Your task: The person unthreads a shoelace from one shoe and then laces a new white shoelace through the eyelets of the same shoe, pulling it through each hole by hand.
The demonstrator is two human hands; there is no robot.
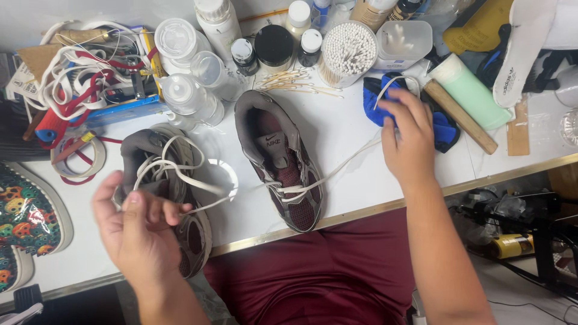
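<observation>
A grey and maroon sneaker (278, 159) lies toe toward me on the white table (349, 180). A white lace (340, 168) runs through its lower eyelets. My right hand (408, 139) pinches one end and holds it stretched up to the right, over a blue cloth (442, 129). My left hand (135, 225) pinches the other end at the lower left. That hand hovers over a second, matching sneaker (165, 192), which lies on its side with a loose white lace tangled on it.
Bottles, jars and a tub of cotton swabs (348, 51) crowd the table's back. A pile of red and white laces (84, 78) sits at back left. A wooden stick (460, 114), a green tube and a white insole (522, 48) lie right. A patterned shoe (27, 222) is left.
</observation>
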